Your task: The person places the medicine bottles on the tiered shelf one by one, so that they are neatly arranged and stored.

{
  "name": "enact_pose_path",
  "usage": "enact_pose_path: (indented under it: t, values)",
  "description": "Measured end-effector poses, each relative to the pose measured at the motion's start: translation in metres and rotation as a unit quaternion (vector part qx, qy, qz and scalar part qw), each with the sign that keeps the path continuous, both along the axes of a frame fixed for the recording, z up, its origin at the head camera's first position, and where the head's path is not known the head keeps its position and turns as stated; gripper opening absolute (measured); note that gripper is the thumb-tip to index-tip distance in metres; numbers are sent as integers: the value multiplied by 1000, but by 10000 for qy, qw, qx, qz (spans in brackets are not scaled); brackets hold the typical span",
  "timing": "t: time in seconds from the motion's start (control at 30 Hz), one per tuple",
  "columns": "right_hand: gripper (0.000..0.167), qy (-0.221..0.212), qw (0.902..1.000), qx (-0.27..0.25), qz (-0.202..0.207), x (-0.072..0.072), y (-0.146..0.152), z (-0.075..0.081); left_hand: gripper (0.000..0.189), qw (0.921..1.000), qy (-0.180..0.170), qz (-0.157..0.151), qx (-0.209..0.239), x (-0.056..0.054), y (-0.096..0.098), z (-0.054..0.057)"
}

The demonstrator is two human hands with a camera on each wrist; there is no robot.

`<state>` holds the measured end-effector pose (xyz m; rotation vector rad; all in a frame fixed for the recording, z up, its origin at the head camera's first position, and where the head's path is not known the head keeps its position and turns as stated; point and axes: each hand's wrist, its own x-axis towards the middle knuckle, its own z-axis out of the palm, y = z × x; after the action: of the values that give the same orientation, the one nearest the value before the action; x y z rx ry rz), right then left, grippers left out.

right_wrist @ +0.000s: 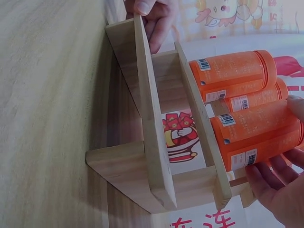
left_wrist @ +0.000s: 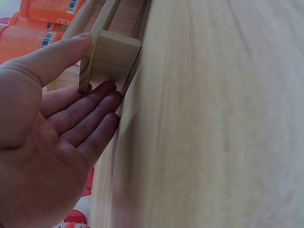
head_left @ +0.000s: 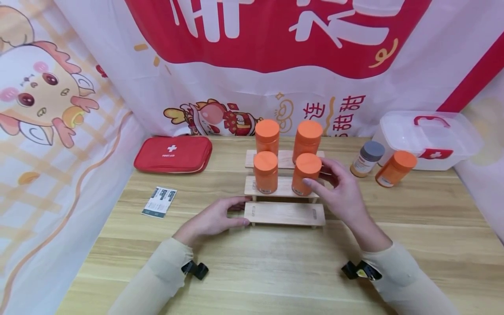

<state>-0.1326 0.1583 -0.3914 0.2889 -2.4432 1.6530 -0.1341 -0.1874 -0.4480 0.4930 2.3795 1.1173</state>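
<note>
A three-tier wooden display rack (head_left: 283, 213) stands on the table, its front step bare. My left hand (head_left: 216, 216) pinches the left end of that lowest step, thumb (left_wrist: 71, 50) on top and the other fingers reaching below it. On the middle step, my right hand (head_left: 344, 194) grips the right orange bottle (right_wrist: 261, 135), thumb and fingers on either side. The bottle stands upright on the board. Beside it is another orange bottle (head_left: 265, 173). Two more orange bottles, one at the back left (head_left: 267, 135) and one at the back right (head_left: 307, 142), stand on the top step.
A red first-aid pouch (head_left: 173, 154) lies at the back left, with a printed card (head_left: 159, 201) in front. At the back right stand a grey-capped bottle (head_left: 367, 159), a leaning orange bottle (head_left: 395, 169) and a clear plastic box (head_left: 429, 140). A printed cloth (head_left: 236, 87) hangs behind.
</note>
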Motion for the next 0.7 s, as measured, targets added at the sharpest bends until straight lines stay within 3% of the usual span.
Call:
enact_pose_path:
  t: [0.37,0.7]
  values:
    - [53,300,9994,-23,178,-1,4,-2,70,10000,-1,-31,74,0,1,-1]
    - [53,311,9993,62,200,-1,5,-2,70,10000,-47,28,59,0,0,-1]
